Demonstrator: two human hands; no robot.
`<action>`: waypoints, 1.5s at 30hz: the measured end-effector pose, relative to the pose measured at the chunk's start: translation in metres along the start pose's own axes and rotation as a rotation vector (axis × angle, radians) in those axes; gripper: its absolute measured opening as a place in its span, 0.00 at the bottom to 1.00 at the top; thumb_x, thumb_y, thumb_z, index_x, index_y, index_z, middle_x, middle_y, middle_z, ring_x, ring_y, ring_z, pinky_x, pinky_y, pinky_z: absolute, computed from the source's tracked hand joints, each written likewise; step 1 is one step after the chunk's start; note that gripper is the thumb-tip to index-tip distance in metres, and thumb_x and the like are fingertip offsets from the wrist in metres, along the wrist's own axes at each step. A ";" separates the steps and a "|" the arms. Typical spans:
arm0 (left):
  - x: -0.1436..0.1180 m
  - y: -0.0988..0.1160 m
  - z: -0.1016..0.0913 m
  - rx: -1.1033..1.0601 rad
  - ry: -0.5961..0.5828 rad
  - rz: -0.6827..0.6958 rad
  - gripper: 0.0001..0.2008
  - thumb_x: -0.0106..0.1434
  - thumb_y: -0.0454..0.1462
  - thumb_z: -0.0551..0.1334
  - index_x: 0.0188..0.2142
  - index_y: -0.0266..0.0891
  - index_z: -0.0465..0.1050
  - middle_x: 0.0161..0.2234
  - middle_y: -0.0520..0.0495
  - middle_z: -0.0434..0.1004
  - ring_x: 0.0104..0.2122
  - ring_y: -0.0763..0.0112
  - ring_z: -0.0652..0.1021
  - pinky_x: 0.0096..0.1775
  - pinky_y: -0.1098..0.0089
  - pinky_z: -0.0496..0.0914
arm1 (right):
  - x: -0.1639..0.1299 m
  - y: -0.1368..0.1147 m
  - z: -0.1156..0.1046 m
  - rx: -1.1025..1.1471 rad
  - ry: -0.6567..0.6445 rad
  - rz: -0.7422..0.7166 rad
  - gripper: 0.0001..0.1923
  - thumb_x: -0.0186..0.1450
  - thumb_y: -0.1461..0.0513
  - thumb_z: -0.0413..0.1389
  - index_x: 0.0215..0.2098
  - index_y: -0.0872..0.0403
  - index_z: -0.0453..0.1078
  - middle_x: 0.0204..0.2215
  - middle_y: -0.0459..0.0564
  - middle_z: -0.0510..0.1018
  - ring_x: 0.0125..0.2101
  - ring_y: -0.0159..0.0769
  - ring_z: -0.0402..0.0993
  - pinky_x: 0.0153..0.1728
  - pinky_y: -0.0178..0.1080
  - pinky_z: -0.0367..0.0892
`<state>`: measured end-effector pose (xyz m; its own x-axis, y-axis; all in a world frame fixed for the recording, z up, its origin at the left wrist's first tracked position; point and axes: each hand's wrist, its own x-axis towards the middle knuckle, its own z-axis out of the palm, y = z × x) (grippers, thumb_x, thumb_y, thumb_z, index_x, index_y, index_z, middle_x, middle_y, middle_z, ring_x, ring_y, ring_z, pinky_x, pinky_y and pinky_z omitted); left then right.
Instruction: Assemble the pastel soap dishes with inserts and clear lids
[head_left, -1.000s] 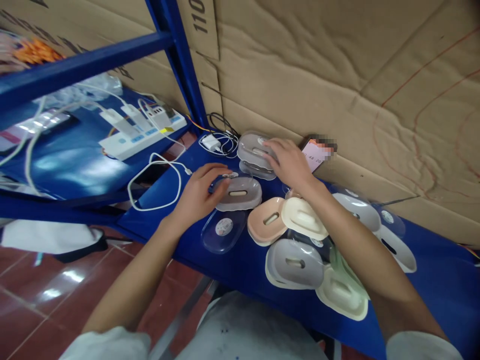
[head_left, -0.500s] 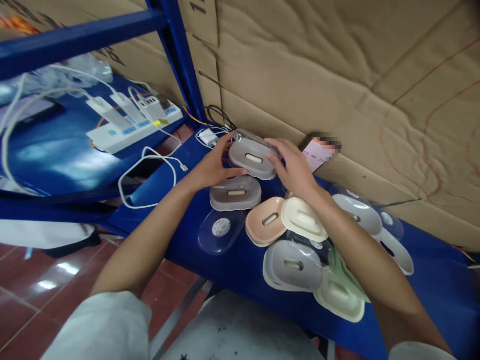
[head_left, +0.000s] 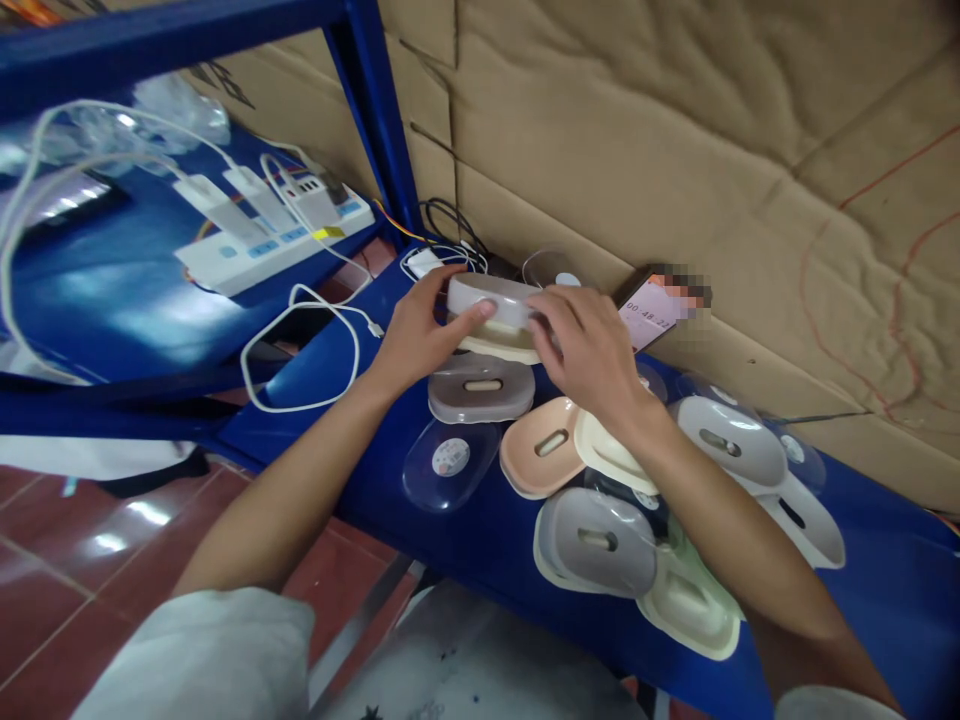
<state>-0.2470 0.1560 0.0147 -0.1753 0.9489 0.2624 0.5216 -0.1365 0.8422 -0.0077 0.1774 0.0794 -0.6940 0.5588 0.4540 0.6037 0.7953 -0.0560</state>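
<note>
Both my hands grip a grey soap dish tray (head_left: 495, 295), tilted up over a cream soap dish base (head_left: 510, 342). My left hand (head_left: 424, 325) pinches its left end, thumb on the near side. My right hand (head_left: 589, 345) has its fingers curled around the right end, partly hiding it. Just in front lies another grey soap dish (head_left: 450, 388) with a slot in the middle. Nearby are a peach soap dish (head_left: 529, 462) and a clear lid (head_left: 424, 480) with a round label. Behind the right hand lies another clear lid (head_left: 541, 262).
More soap dishes (head_left: 574, 560) in grey, cream and green spread over the blue table (head_left: 480, 560). A phone (head_left: 649, 310) showing a timer leans against the cardboard (head_left: 675, 150). At left are a white power strip (head_left: 232, 265), loose cables (head_left: 300, 408) and a blue frame post (head_left: 375, 120).
The grey tray has tilted up, and the cream base now shows beneath it. A clear lid now shows behind the hands. The view has shifted slightly.
</note>
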 end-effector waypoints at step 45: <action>-0.002 -0.012 -0.002 0.185 -0.109 0.017 0.30 0.73 0.56 0.59 0.65 0.41 0.70 0.64 0.37 0.72 0.64 0.51 0.74 0.66 0.53 0.67 | -0.028 0.010 0.010 -0.032 -0.189 0.239 0.14 0.78 0.57 0.52 0.51 0.53 0.77 0.46 0.59 0.84 0.48 0.54 0.78 0.51 0.52 0.71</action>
<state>-0.2545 0.1551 0.0047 -0.0794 0.9735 0.2147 0.6699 -0.1073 0.7346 0.0143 0.1723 0.0572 -0.5895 0.7656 0.2575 0.7687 0.6297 -0.1122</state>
